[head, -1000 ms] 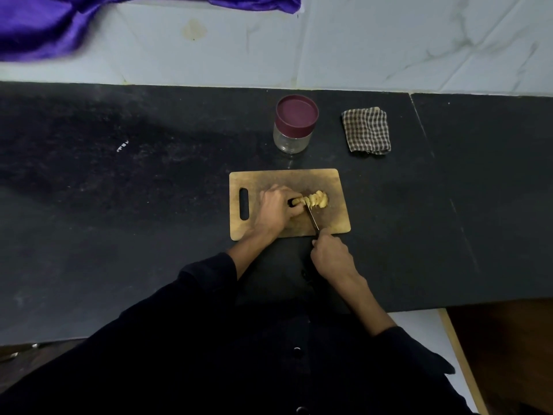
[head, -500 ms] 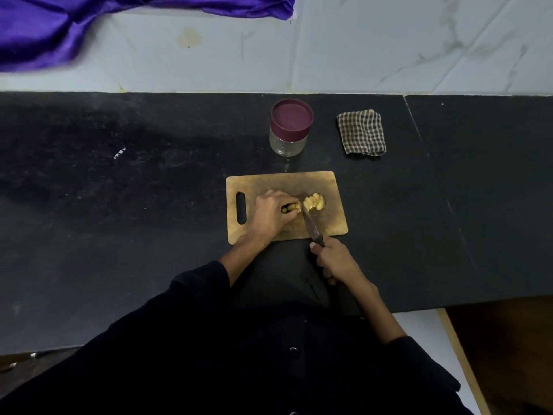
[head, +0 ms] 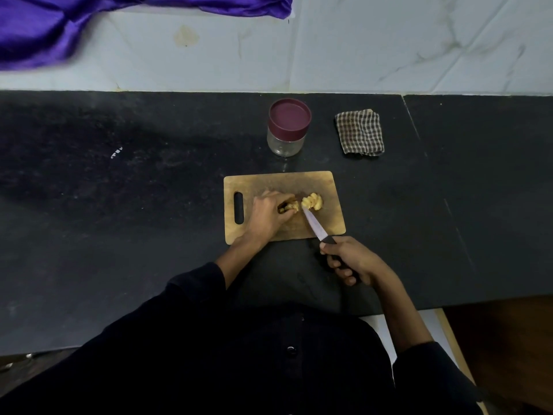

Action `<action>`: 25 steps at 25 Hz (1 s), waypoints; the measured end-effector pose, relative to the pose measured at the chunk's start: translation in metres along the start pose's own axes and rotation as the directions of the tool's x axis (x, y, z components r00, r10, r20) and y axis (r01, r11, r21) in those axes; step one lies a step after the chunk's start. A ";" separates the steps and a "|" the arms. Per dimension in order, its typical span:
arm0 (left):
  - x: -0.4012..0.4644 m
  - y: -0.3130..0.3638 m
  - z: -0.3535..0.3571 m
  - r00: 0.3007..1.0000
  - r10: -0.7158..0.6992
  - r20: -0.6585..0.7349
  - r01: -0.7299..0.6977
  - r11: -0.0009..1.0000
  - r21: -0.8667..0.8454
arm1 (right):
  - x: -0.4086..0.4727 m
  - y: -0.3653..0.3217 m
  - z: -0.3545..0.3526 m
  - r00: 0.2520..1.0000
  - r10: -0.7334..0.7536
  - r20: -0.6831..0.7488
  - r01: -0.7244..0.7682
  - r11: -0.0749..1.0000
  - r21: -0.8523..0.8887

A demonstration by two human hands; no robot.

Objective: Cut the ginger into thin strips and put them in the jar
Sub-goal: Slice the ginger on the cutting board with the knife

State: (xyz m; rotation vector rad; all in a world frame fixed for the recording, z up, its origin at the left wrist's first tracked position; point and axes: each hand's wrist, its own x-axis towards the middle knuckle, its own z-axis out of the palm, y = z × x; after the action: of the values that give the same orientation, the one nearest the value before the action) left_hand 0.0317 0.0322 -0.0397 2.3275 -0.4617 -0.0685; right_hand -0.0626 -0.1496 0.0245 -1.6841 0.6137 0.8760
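- Since the earlier frame, the knife is seen drawn back toward 5 o'clock and more of its blade is shown, with the tip kept at the gap between the uncut ginger and the cut pieces.
- The uncut ginger is pinned to the cutting board by the left hand, whose fingers are curled over it.
- The knife handle is gripped by the right hand, fingers wrapped fully round it, just off the board's 6 o'clock edge.
- A small pile of cut pieces lies at 3 o'clock of the uncut ginger, touching the blade tip; whether they are strips or slices cannot be told.
- The jar stands on the desk at 12 o'clock of the board, its lid on and nothing seen inside.
- Cutting is judged partly done; the remaining stub, the lid's removal and the transfer are left.
- A checked cloth lies at 3 o'clock of the jar.
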 end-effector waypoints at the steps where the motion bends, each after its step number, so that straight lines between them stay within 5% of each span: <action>1: 0.000 0.000 0.000 1.000 -0.007 0.001 0.007 1.000 0.001 | 0.003 0.000 0.002 0.999 -0.023 -0.039 0.023 1.000 -0.010; 9: 0.001 -0.003 -0.001 1.000 -0.008 0.014 0.008 1.000 -0.005 | 0.029 -0.004 0.028 0.934 -0.250 -0.253 0.166 0.935 -0.312; 25: 0.011 -0.004 0.000 0.997 -0.029 0.074 0.024 0.998 0.064 | 0.035 0.002 0.025 0.919 -0.264 -0.294 0.183 0.943 -0.276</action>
State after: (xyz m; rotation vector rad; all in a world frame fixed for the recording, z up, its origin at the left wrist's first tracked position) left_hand 0.0428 0.0310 -0.0420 2.3995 -0.4763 -0.1563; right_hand -0.0491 -0.1252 -0.0083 -2.1027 0.5320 0.5226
